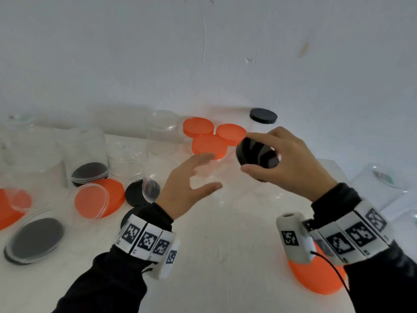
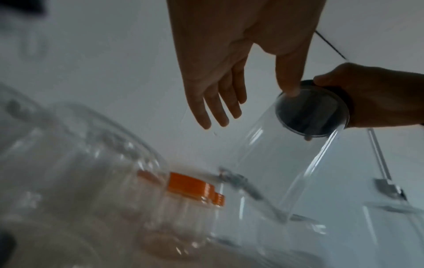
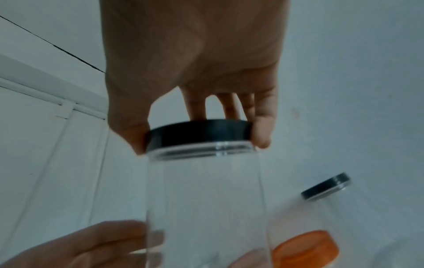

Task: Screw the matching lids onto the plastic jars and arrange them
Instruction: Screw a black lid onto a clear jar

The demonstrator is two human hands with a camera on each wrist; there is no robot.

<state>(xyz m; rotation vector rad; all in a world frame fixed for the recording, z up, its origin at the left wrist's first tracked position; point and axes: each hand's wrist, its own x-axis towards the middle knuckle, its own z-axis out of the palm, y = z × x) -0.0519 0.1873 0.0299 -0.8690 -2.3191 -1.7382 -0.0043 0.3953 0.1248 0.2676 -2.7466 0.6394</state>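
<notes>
White tabletop (image 1: 225, 256) is carrying everything, running back to a pale wall (image 1: 203, 53) that is showing a thin vertical scratch and a brownish smudge. Clear plastic packets (image 1: 383, 177) are lying at the tabletop's right edge.

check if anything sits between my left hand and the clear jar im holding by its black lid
Nothing visible does. The left hand is open beside the clear plastic jar, with bare air between. The right hand grips the round black lid on that jar.
</notes>
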